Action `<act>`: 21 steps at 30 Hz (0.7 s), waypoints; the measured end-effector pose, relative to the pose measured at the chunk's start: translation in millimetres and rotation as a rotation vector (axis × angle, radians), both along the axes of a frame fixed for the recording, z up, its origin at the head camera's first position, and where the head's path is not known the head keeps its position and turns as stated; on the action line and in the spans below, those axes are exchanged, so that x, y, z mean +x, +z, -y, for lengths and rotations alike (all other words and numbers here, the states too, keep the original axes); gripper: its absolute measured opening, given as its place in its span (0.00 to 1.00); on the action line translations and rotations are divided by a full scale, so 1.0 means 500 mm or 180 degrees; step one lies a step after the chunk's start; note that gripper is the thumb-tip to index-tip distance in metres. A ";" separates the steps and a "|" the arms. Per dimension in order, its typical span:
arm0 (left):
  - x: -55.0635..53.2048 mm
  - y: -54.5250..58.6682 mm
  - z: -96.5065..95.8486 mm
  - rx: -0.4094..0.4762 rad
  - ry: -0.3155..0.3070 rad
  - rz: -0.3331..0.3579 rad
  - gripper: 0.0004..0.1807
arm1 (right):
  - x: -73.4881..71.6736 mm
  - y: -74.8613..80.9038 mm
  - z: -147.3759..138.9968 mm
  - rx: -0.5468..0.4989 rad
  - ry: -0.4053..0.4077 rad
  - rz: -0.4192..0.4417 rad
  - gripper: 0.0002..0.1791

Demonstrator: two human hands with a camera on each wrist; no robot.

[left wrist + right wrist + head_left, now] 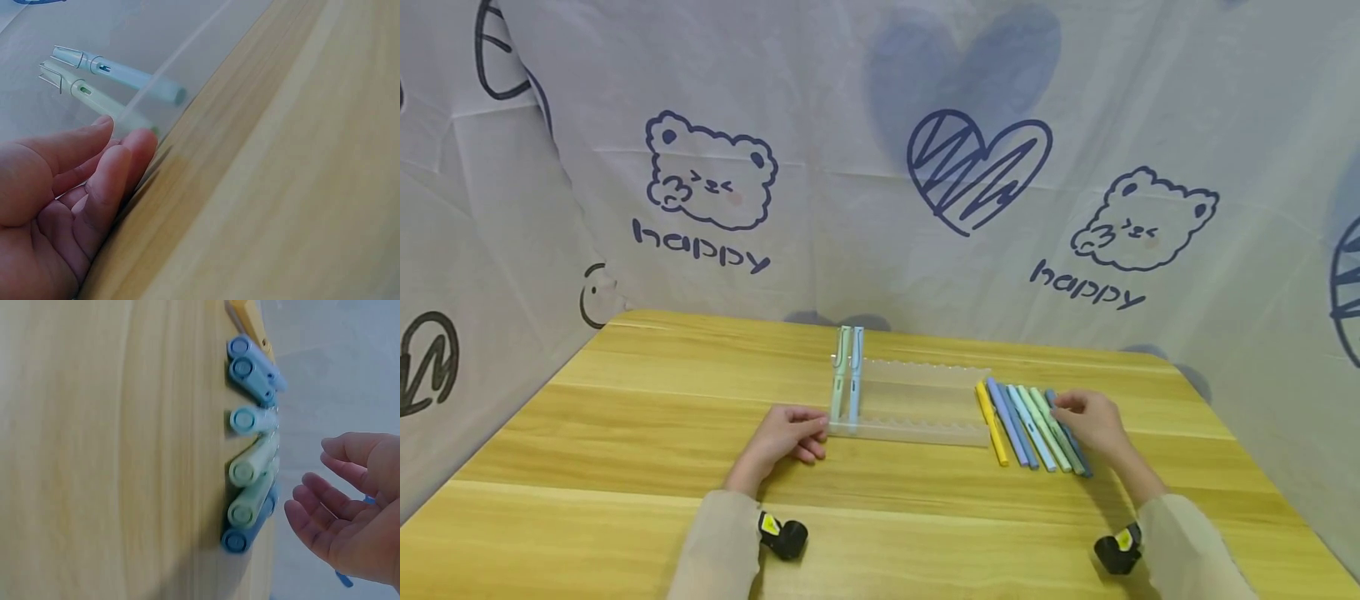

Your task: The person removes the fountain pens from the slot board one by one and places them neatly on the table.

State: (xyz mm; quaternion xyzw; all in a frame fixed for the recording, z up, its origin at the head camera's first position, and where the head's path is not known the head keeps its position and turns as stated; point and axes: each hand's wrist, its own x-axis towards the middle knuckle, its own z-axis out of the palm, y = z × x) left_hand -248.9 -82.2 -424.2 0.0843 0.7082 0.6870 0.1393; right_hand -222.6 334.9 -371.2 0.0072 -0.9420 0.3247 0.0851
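Observation:
A clear scalloped pen rack (917, 432) stands on the table. At its left end, a light green fountain pen (838, 385) and a light blue fountain pen (856, 379) lean side by side in the slots. My left hand (784, 435) holds the rack's front left corner between thumb and curled fingers. To the right of the rack lies a row of several pens, from a yellow pen (992, 423) through a purple pen (1008, 422) to a dark blue pen (236, 540). Over the row's right end hovers my right hand (1092, 423), fingers loosely bent and apart from the thumb.
The wooden table (887, 533) runs back to a white curtain (820, 167) printed with bears and hearts. Each wrist carries a small black camera, such as the left one (786, 540).

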 end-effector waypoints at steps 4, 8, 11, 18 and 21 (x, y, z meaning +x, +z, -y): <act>0.000 0.002 0.000 -0.0012 -0.0003 -0.0009 0.19 | -0.004 0.002 0.020 -0.0122 0.0000 -0.0226 0.12; 0.001 0.003 0.000 -0.0016 0.0000 -0.0004 0.19 | -0.006 0.004 0.048 -0.0175 0.0031 -0.0382 0.10; 0.001 0.004 -0.001 -0.0019 0.0013 0.0003 0.19 | -0.004 0.007 0.070 -0.0190 0.0100 -0.0389 0.09; 0.002 0.004 -0.001 -0.0040 0.0028 0.0003 0.18 | -0.005 0.006 0.114 -0.0370 0.0287 -0.0403 0.09; 0.002 0.004 -0.002 -0.0051 0.0039 0.0006 0.18 | -0.010 0.002 0.129 -0.0416 0.0321 -0.0408 0.08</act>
